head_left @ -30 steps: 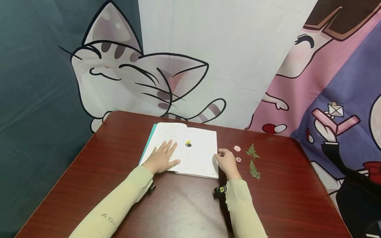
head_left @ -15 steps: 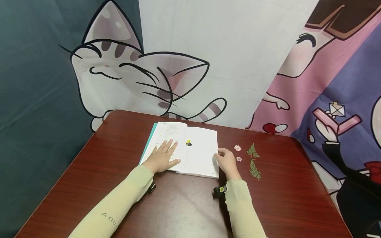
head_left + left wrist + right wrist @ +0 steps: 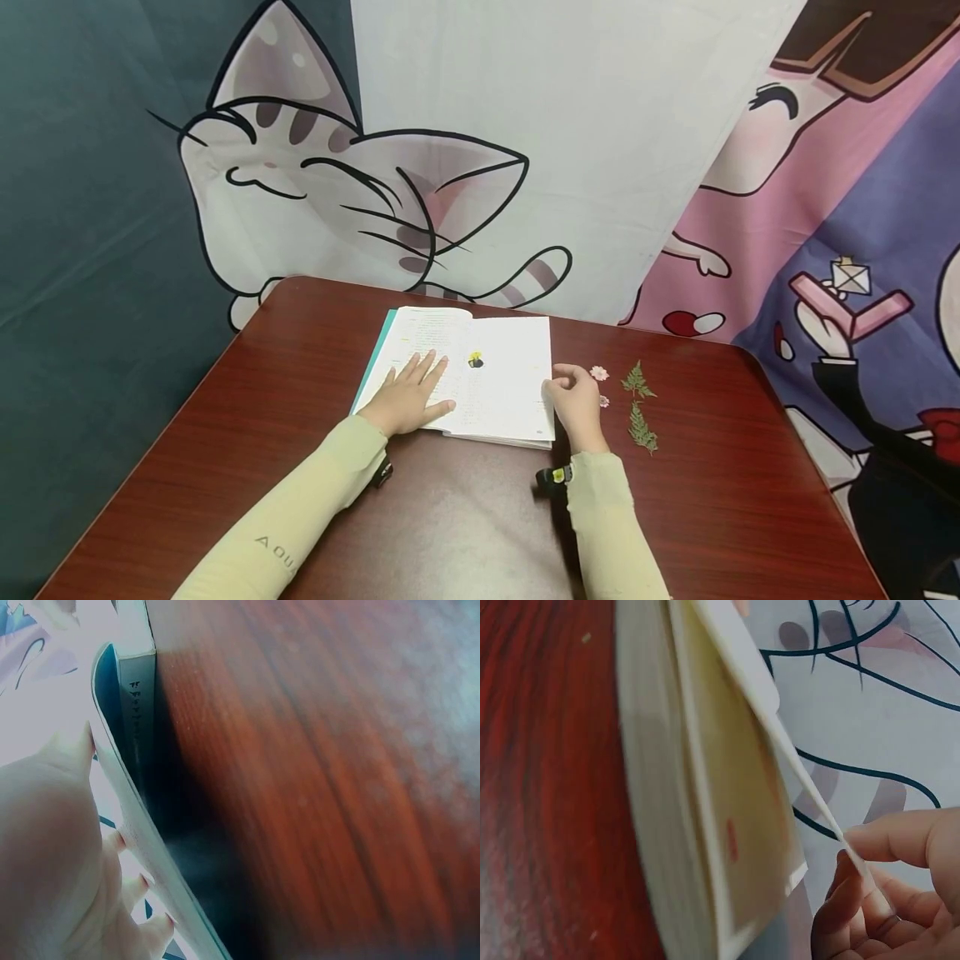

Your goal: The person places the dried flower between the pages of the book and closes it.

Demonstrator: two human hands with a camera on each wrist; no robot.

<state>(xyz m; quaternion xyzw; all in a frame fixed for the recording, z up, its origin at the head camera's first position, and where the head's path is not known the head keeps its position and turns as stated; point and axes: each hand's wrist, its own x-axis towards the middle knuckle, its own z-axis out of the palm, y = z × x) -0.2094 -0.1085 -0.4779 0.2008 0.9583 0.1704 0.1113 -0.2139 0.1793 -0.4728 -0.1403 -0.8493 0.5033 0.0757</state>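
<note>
An open book (image 3: pixel 502 400) with a teal cover edge lies toward the back of the table. My left hand (image 3: pixel 405 400) rests on its left page with fingers straight and spread. In the left wrist view that hand (image 3: pixel 52 847) lies over the book's curved near edge. At the right side my right hand (image 3: pixel 577 404) pinches the outer edge of a page. The right wrist view shows thumb and fingers (image 3: pixel 889 840) on this lifted page (image 3: pixel 810 776), apart from the thick block of pages (image 3: pixel 652 780) below. A small yellow and black picture (image 3: pixel 476 360) is near the book's fold.
Right of my right hand lie two small pink flowers, one (image 3: pixel 598 373) behind the other (image 3: pixel 604 402), the nearer partly hidden. Two green fern-like leaves lie further right, a far one (image 3: pixel 637 380) and a near one (image 3: pixel 642 429). A cartoon cloth (image 3: pixel 450 208) hangs behind the table (image 3: pixel 465 525).
My right hand has moved slightly up and to the right, lifting the page's outer edge off the pages below. The left hand stays where it was.
</note>
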